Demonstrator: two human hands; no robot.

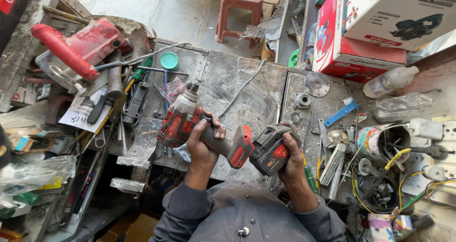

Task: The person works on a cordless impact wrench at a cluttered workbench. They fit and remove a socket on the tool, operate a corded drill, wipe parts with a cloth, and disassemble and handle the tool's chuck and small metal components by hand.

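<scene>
Now | left hand (pixel 203 144) grips drill (pixel 190 121) | right hand (pixel 290 163) grips battery (pixel 270 151) | cluttered workbench (pixel 247 80)

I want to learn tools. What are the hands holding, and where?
Left hand grips the red drill by its handle; right hand wraps the black battery pack.

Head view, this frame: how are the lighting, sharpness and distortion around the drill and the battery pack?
Head view: even daylight, soft shadows, no harsh glare on the worn metal bench. Head view: the red cordless drill in the left hand and the battery pack in the right hand look sharp, no motion blur. Head view: wide-angle lens bows the edges; the boxes at top right lean.
</scene>
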